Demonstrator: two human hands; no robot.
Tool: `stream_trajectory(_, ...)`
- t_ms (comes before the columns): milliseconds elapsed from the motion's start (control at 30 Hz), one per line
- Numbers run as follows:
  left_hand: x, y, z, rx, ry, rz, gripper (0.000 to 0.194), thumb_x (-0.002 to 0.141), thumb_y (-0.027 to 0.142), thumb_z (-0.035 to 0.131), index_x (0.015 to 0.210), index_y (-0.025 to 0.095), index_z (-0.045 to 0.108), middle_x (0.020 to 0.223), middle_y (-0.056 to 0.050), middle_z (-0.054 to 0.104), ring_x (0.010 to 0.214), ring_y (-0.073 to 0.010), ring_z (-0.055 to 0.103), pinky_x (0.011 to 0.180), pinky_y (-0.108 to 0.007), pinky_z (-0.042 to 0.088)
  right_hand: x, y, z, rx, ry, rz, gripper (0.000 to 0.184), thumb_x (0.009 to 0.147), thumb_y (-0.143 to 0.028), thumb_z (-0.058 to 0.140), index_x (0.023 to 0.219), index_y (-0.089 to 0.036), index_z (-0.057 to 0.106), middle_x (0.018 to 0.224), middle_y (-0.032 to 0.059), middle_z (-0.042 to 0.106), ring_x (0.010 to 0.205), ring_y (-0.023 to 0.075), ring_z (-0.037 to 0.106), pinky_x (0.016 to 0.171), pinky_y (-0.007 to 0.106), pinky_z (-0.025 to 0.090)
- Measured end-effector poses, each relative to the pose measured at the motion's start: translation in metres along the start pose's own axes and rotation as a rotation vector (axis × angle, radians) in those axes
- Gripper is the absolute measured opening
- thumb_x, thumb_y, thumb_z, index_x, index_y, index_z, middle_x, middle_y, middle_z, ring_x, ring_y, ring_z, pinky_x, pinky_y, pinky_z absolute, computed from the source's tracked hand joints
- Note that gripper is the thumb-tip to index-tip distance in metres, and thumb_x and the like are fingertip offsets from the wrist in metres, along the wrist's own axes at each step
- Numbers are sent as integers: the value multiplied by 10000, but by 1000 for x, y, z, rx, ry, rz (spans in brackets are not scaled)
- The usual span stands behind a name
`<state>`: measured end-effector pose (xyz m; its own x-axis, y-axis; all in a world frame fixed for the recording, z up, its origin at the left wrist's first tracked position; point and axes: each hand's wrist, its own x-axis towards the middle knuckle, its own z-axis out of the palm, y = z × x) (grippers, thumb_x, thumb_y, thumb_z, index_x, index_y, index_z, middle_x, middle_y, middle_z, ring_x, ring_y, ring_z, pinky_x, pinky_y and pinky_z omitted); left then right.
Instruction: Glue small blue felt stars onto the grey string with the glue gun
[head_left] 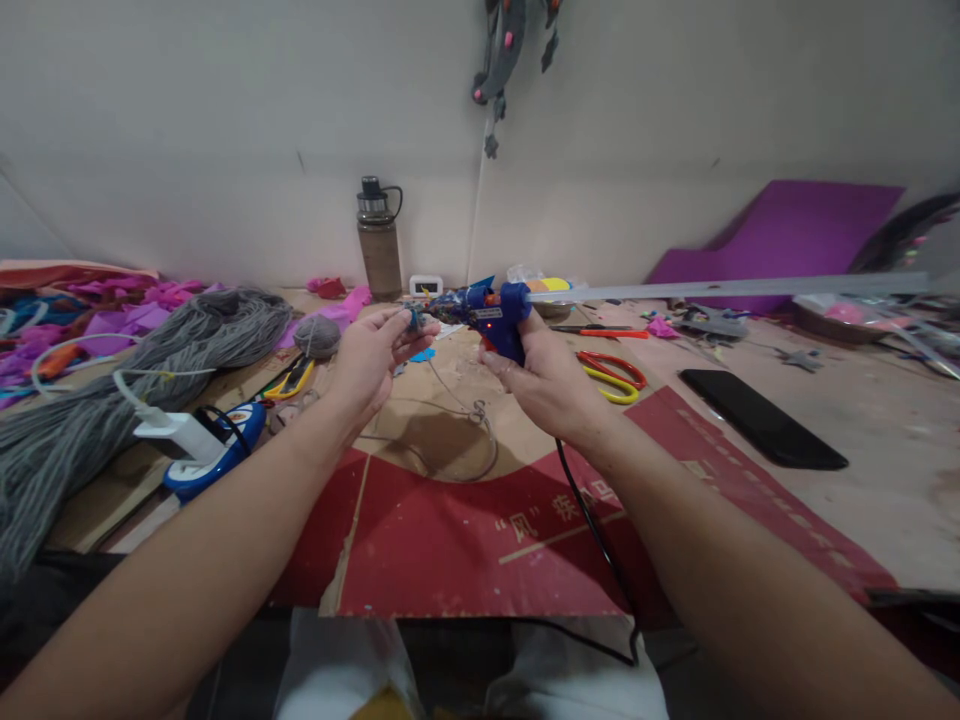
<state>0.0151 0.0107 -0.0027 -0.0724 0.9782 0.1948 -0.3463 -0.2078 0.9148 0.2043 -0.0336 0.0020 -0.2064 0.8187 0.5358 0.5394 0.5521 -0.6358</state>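
My right hand [546, 375] is wrapped round the handle of a blue hot glue gun [501, 318], held level with its nozzle to the left. A long clear glue stick [720, 290] juts from its back, and a small red light glows on its side. My left hand [375, 360] pinches a small teal-blue piece [413, 320] right at the nozzle; its exact kind is too small to tell. Below the hands, a thin grey cord [491, 455] lies in a loop on the cardboard.
Grey yarn [217, 330], a yarn ball [318, 337] and a blue power strip [214, 470] with a white plug lie left. A water bottle [380, 245] stands at the wall. Scissors [615, 378] and a black phone [761, 418] lie right. The gun's black cable [592, 520] hangs off the front edge.
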Motion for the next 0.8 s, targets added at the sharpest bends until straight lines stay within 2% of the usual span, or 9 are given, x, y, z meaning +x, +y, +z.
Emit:
stream_trajectory(100, 0, 0, 0, -6, 11, -6, 146, 862, 114, 572, 731, 119, 636, 741, -74, 722, 697, -137, 711, 769, -280, 588, 0, 0, 0, -7, 4, -29, 408, 846, -232, 541, 1251, -174, 529, 1108, 124, 648, 990, 273, 589, 915, 473, 472)
stream_trajectory(400, -1, 0, 2, -15, 8, 4, 139, 853, 120, 585, 732, 109, 653, 721, -77, 719, 687, -141, 710, 784, -288, 589, 0, -2, 0, -6, -2, -5, 376, 854, -248, 540, 1225, -187, 542, 1145, 123, 633, 1094, 295, 560, 935, 477, 470)
stream_trajectory(633, -1, 1, 2, -5, 12, 0, 137, 847, 127, 592, 724, 109, 649, 721, -75, 716, 710, -142, 713, 817, -292, 579, -2, -1, 0, 5, -4, -11, 407, 869, -251, 521, 1273, -195, 506, 1023, 99, 651, 880, 244, 591, 849, 448, 494)
stream_trajectory(800, -1, 2, 3, 4, 16, -3, 120, 841, 137, 617, 731, 109, 660, 711, -71, 711, 712, -153, 716, 824, -312, 579, -1, -1, 1, -20, 5, -15, 399, 860, -258, 529, 1254, -191, 519, 1024, 102, 643, 868, 241, 576, 834, 440, 484)
